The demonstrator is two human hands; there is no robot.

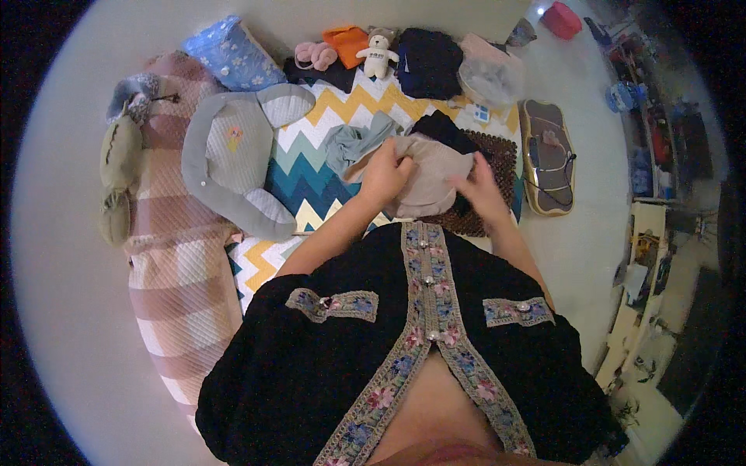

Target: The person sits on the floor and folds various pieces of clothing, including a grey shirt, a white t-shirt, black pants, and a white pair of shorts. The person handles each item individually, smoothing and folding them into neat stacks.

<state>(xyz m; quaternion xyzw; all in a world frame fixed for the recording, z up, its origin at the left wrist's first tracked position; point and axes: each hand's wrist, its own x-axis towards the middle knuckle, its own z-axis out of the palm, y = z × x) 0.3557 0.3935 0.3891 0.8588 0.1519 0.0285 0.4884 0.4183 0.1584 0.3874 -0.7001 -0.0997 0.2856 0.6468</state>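
My left hand (389,175) grips a beige ribbed piece of soft clothing (430,177) at its left side, with the fingers curled into the fabric. At the garment's right edge is my right hand (482,187), slightly blurred, thumb and fingers apart; whether it pinches the cloth cannot be made out. A crumpled grey-green cloth (358,143) lies just beyond my left hand. Black fabric (446,131) is bunched behind the beige garment. Partly hidden under these, a brown beaded mat (498,160) rests on the zigzag-patterned quilt (303,169).
Left lie a grey-and-white cushion (239,140) and a pink checked quilted cover (175,291). Along the far edge sit a blue floral pillow (236,55), a white plush bear (377,55), folded dark clothing (428,64) and a clear bag (492,73). A brown board-shaped device (549,157) stands right.
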